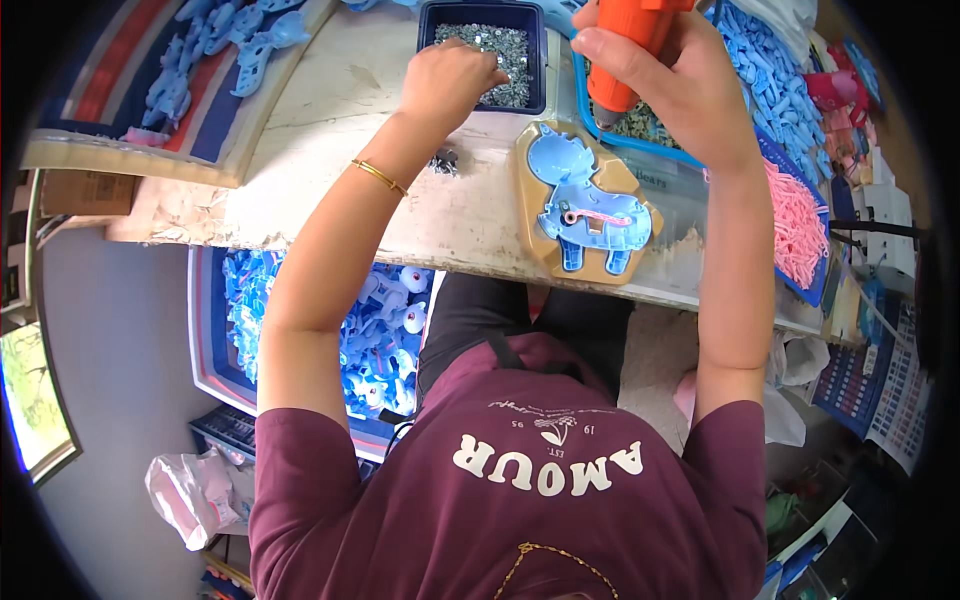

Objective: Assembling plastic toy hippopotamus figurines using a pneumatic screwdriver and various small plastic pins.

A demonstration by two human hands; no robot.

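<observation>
My left hand [450,82] reaches into a dark blue tray [545,60] of small metal pieces [510,55], probably screws. Its fingers curl downward and their tips are hidden, so whatever they pinch does not show. In my right hand [690,90] is an orange electric screwdriver [625,45], held up with its tip pointing down near a light-blue-rimmed bin. Between the two arms, a light blue animal-shaped toy shell [590,205] lies in a tan holder [535,235]. A pink strip [600,217] sits inside the shell.
Light blue plastic parts [765,70] pile up at the right, beside a blue basket of pink strips [795,225]. More blue parts [215,40] lie on a striped surface at the left. Below the table's edge stands a bin [205,330] full of blue toy pieces.
</observation>
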